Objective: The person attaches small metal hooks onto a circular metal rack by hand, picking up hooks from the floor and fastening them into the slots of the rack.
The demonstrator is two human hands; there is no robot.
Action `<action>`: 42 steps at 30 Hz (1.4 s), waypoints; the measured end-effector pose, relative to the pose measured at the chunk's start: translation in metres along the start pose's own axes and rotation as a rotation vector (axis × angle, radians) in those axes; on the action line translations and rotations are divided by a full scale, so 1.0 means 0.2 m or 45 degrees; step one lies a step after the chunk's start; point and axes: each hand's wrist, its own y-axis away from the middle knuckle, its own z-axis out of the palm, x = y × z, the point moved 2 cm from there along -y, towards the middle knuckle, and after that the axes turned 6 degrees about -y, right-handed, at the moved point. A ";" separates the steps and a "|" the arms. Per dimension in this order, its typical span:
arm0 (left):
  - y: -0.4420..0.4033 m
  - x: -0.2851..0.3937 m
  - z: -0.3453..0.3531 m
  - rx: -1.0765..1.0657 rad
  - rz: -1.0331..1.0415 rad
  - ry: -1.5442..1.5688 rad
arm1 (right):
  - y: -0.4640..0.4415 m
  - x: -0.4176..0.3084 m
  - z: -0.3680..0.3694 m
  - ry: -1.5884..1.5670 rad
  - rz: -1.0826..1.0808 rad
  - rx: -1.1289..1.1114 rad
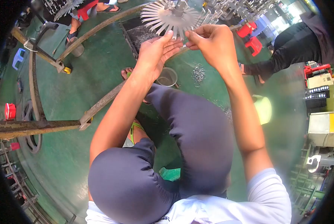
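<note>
A round fan of flat metal blades (168, 16) stands at the top centre, around a metal hub. My left hand (157, 52) is palm up at its lower edge, fingers spread, with the thumb near the blade tips. To its right, my right hand (211, 39) has thumb and forefinger pinched together beside the blades; whatever is between them is too small to make out. Below the hands, a round bowl (167, 77) sits on the green floor, and a small heap of metal hooks (198, 74) lies to its right.
A metal frame (36, 128) spans the left side. Behind my left hand is a tray of metal pieces (141, 35). A co-worker's legs (286, 56) are at the right, near red stools (253, 46). A yellow-green container (263, 109) stands beside my right forearm.
</note>
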 end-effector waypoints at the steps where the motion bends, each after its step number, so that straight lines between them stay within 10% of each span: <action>1: 0.00 0.00 0.00 0.001 0.007 -0.004 | 0.00 0.00 0.00 -0.004 0.007 -0.003; 42: 0.02 -0.03 -0.02 -0.004 -0.023 0.059 | 0.07 0.01 -0.04 -0.054 -0.053 0.015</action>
